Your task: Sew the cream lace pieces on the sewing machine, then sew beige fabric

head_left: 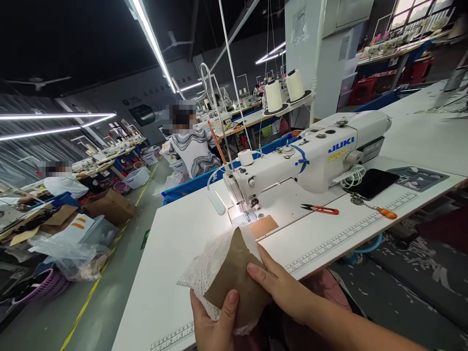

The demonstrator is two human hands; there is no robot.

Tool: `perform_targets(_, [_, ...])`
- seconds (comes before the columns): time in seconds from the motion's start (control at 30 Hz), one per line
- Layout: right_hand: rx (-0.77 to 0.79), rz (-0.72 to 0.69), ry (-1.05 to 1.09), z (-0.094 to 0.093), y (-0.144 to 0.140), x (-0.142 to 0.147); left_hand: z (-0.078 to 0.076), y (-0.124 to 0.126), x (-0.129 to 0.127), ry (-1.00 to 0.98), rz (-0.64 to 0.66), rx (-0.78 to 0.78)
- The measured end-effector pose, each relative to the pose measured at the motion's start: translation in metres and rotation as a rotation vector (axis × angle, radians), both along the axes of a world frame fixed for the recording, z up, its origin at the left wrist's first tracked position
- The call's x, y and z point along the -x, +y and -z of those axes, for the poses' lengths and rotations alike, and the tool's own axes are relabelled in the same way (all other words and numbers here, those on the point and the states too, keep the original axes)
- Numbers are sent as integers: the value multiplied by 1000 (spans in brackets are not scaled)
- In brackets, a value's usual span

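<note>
Both hands hold a bundle in front of the sewing machine [278,165]. It is a piece of white eyelet lace fabric [204,263] with a brown paper or card piece [237,273] lying over it. My left hand [215,321] grips the lower left edge, thumb on the brown piece and fingers beneath. My right hand [274,282] pinches the right edge, thumb on top. The bundle is tilted just before the lit needle area. A tan strip [263,226] lies flat beside the presser foot.
Red-handled thread snips [320,209], an orange-handled small tool [385,212] and a black phone [373,184] lie on the white table [146,292]. Two thread cones [274,96] stand behind the machine. Other people sit further back; boxes [109,209] stand on the floor at left.
</note>
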State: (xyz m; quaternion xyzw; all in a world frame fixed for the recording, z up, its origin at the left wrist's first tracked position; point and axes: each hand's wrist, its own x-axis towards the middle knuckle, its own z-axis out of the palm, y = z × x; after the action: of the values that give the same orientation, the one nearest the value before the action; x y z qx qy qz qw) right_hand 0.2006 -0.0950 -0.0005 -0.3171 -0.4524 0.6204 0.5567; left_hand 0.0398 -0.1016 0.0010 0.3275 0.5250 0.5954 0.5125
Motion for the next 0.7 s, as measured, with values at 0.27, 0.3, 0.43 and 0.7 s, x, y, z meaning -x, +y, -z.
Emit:
perform_targets(0.27, [111,-50,270,-3,1,-1,-11,1,5,-322,232,125])
perform_targets(0.3, [101,-15,248,-2,0,0,-15,2,6,-351,273,171])
perform_targets(0.43, [64,57,209,0,-5,2,-28,6,10,-376,359,286])
perform_targets(0.7, [124,-277,315,0,-8,-15,-28,5,11,-281,309,183])
